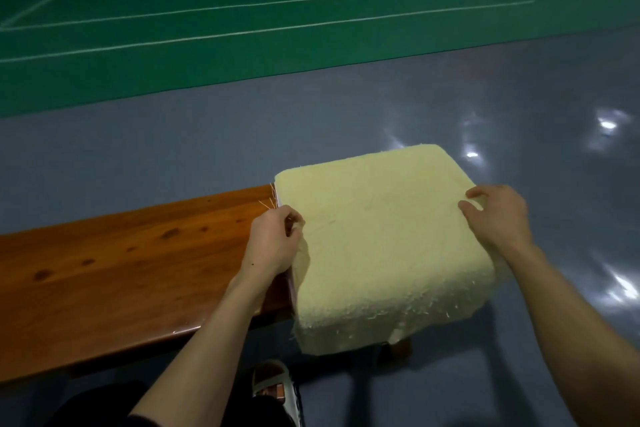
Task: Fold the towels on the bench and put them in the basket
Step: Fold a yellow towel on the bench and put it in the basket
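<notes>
- The pale yellow fluffy towel (381,246) lies over the right end of the long reddish-brown wooden bench (121,270), with its near edge hanging past the bench's front edge.
- It looks partly folded, but I cannot tell how many layers there are.
- No basket shows, so putting the towel away is still to do.
- The left hand (273,239) pinches the towel's left edge with curled fingers.
- The right hand (498,215) grips its right edge, fingers bent over it.
</notes>
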